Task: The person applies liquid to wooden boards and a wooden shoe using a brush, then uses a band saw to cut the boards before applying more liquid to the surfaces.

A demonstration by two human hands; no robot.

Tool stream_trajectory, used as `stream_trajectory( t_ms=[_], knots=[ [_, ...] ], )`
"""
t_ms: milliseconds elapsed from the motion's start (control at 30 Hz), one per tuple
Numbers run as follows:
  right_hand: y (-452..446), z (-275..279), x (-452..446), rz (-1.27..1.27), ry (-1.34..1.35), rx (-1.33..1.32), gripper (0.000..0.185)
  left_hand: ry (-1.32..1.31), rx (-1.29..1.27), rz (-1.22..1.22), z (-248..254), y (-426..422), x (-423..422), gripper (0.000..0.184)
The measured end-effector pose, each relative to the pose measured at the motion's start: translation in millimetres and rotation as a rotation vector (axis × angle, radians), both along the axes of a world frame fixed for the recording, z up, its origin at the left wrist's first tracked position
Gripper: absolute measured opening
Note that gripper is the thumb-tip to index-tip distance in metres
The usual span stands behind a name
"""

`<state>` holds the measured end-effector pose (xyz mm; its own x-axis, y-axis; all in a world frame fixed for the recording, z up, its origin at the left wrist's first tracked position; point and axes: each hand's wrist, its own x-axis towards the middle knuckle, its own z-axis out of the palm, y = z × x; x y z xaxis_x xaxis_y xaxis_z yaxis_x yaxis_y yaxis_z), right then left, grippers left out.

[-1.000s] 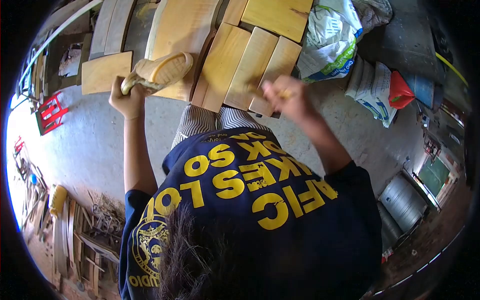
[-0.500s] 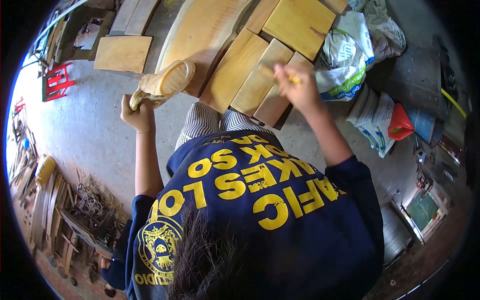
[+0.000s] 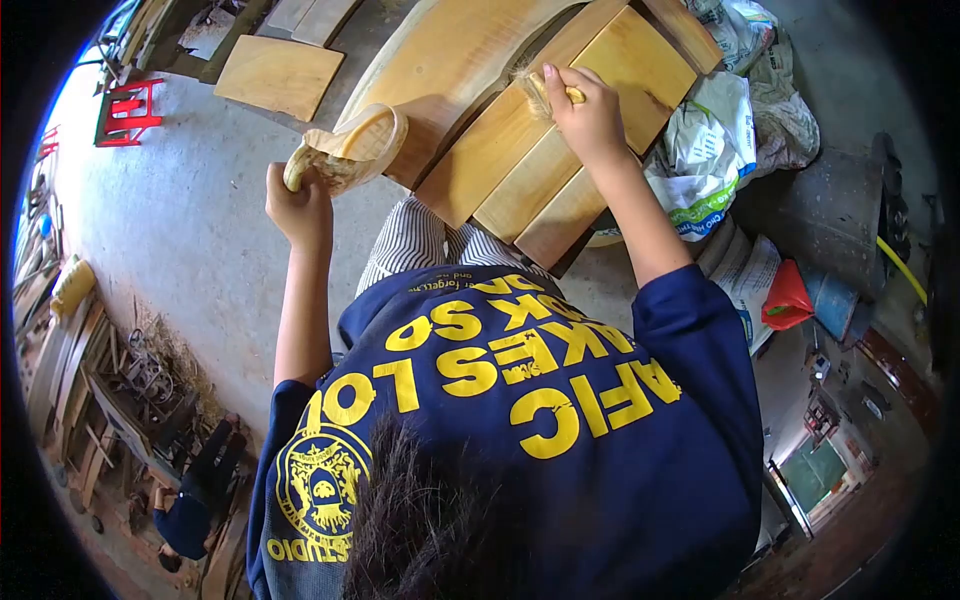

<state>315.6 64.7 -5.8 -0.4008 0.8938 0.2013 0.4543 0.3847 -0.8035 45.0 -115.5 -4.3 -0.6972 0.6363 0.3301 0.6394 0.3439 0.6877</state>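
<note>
My left hand (image 3: 300, 210) is closed around the handle of a yellowish, translucent cut-open plastic jug (image 3: 380, 142). The jug is tilted, with its wide mouth toward the boards and dark stains inside. In my right hand (image 3: 590, 118) is a brush (image 3: 538, 95) with a yellow handle. Its pale bristles are over or touching a narrow wooden board (image 3: 568, 45); contact is hard to make out. Below it lie a wide board (image 3: 480, 170), a middle board (image 3: 530, 185) and a paler board (image 3: 560, 218), side by side.
A long live-edge slab (image 3: 430, 70) lies beyond the jug. White sacks (image 3: 710, 130) stand at the right, near a red object (image 3: 787, 295). Another board (image 3: 280, 75) and a red stool (image 3: 132, 110) are at the left. Another person (image 3: 190, 515) is at the lower left, among timber.
My right hand has moved forward and left with the brush, over a farther board. The jug has turned so its inside shows. The view has shifted, and another person now appears lower left.
</note>
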Motion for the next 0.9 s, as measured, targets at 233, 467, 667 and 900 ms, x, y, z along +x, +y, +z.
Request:
stream_trajectory(
  t_ms=[233, 467, 667, 900],
  knots=[
    [-103, -9, -48, 0.419, 0.04, -0.15, 0.025, -0.043, 0.0, 0.015, 1, 2, 2, 0.01],
    [1, 2, -12, 0.131, -0.095, 0.077, 0.021, -0.069, 0.006, -0.01, 0, 0, 1, 0.01],
    [-88, -10, -40, 0.252, 0.068, -0.033, 0.019, -0.051, -0.023, 0.011, -1, 1, -1, 0.01],
    [-17, 19, -20, 0.044, 0.034, -0.019, 0.023, -0.034, 0.007, 0.003, -2, 4, -3, 0.01]
  ],
)
